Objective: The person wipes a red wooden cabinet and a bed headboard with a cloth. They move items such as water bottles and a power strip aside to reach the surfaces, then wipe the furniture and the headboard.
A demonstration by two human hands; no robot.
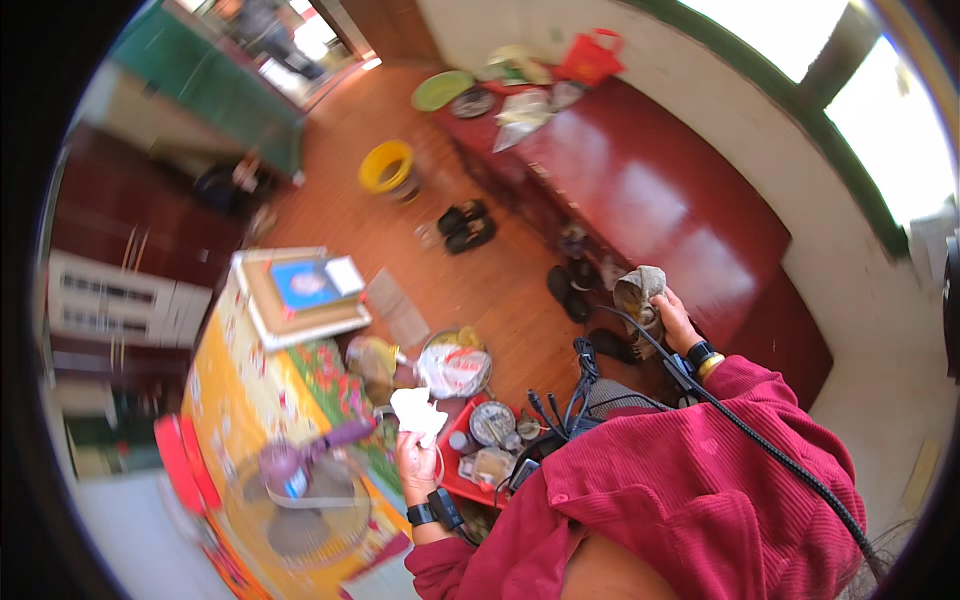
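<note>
My left hand (pixel 416 459) grips a crumpled white tissue or thin cloth (pixel 418 414) beside the table. Just past it stands a steel basin (pixel 486 379) with a white plastic bag (pixel 454 369) in it. Under and right of that hand is a red crate (pixel 459 480) with jars and small packages. My right hand (pixel 675 322) holds a bunched grey cloth (pixel 639 289), raised near the front edge of the dark red wooden platform (pixel 637 180). A black cable runs past the right wrist. Both wrists carry black bands; the cloth covers part of the right fingers.
On the left, a table with a yellow floral cover (pixel 225 367) bears a purple fan (pixel 281 469) and a framed board (pixel 300 296). A yellow bucket (pixel 386 169) and black shoes (pixel 466 226) are on the wooden floor (pixel 337 202). Beyond the doorway a person (pixel 266 34) is visible, blurred.
</note>
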